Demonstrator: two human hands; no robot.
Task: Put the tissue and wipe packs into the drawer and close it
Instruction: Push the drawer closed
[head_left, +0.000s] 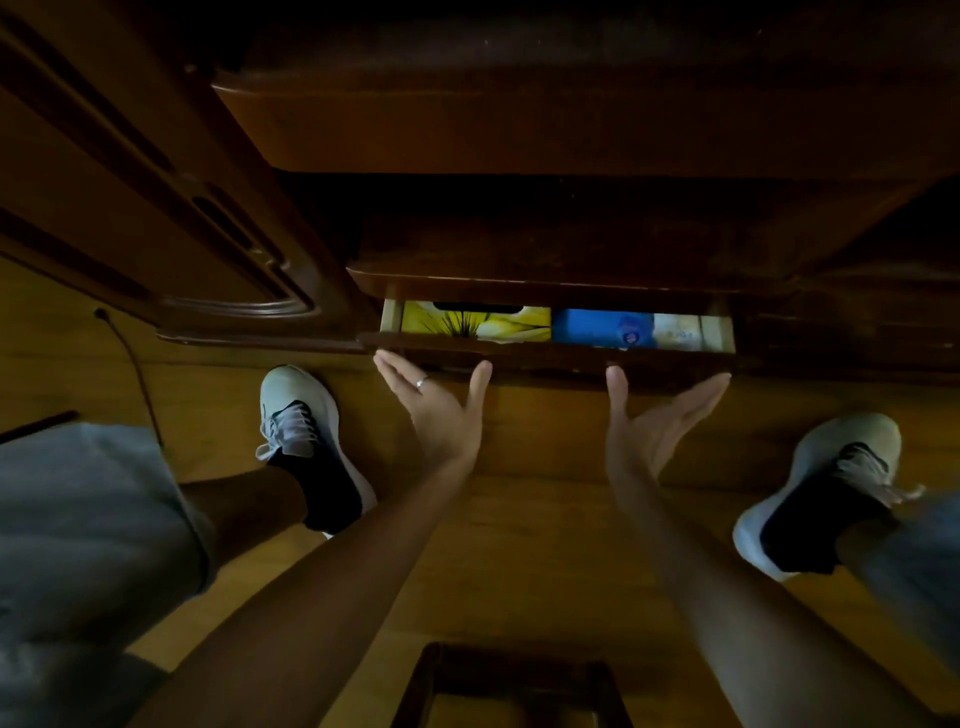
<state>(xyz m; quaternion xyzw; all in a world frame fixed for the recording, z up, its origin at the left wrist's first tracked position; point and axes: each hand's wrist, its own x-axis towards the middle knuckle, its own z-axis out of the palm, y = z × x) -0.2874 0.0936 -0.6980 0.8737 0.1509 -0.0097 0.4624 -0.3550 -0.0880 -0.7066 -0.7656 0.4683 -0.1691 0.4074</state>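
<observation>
2 flat-fingered hands (441, 410) (654, 421) against drawer front (545, 358), 2 packs (478, 322) (602, 328) seemingly inside, shoes (306, 431) flanking

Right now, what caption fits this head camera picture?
Both open hands, left hand and right hand, push the drawer of packs nearly shut.

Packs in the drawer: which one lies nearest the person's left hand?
The yellow pack, at the drawer's left end above the left hand. The blue pack lies nearer the right hand.
</observation>
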